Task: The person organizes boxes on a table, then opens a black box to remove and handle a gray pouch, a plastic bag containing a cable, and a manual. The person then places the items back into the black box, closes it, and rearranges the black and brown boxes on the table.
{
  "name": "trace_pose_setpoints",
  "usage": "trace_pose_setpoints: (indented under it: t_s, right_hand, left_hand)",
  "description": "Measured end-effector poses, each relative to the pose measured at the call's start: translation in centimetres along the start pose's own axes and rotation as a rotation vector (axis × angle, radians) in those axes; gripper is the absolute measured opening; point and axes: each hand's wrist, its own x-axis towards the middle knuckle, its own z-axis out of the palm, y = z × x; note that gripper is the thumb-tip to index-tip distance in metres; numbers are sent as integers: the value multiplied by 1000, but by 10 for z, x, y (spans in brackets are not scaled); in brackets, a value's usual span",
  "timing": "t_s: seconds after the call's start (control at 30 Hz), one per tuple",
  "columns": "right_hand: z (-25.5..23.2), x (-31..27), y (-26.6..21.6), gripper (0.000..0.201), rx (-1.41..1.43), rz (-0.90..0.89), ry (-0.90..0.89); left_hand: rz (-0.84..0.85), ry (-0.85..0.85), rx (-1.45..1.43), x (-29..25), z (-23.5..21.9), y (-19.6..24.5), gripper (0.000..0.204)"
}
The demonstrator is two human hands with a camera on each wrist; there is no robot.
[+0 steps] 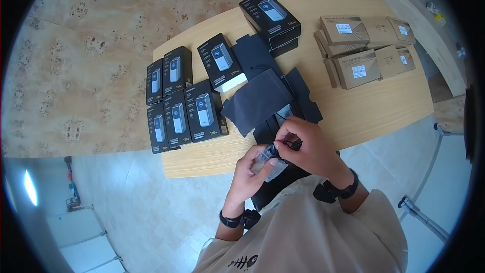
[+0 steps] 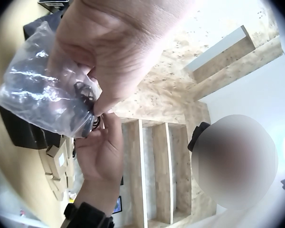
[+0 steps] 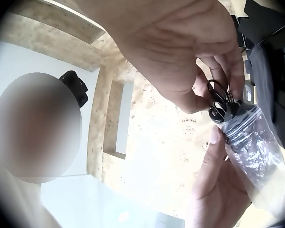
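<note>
Plainly, two hands work over the near edge of one counter [image 1: 364, 116], whose pale surface has a straight wood grain. Seven black boxes [image 1: 202, 111] show printed tops: five are grouped at the left end, one lies a little apart from them, and one sits at the far side on top of another black box. All are rectangular and sharp-edged, with a picture of a silvery block on each top. At the right, brown cartons [image 1: 356, 68], flat and cardboard, lie stacked and overlapping, so I cannot give their full number; four white labels show on them. Between the groups lie stiff, matt black flaps [image 1: 305, 96], with one dark pouch [image 1: 260, 98] spread over them, soft and cloth-like.

One clear bag [image 3: 259, 147], thin, crinkled and glossy plastic, with ridges near its mouth, is in the left hand [image 1: 251, 169]. That grip is curled about the bag, its thumb against the plastic by the mouth. The right hand [image 1: 310, 144] has its grip nearly closed, thumb and fingertips pinching a black cable [image 3: 217, 102], smooth, thin and bent into loops. The cable is at the bag's mouth, between the two hands; whether it is a single length I cannot tell. Each wrist wears one black wristband [image 1: 348, 187].
</note>
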Motion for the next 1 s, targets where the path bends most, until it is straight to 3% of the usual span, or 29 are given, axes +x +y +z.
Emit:
trace_pose_setpoints:
  t_s: [0.27, 1.0]
  right_hand:
    - [2, 1, 0, 11, 40, 46, 12]
    - [2, 0, 5, 12, 102, 41, -11]
  left_hand:
    - [36, 83, -78, 2, 1, -1, 26]
    - [61, 104, -128, 4, 2, -1, 25]
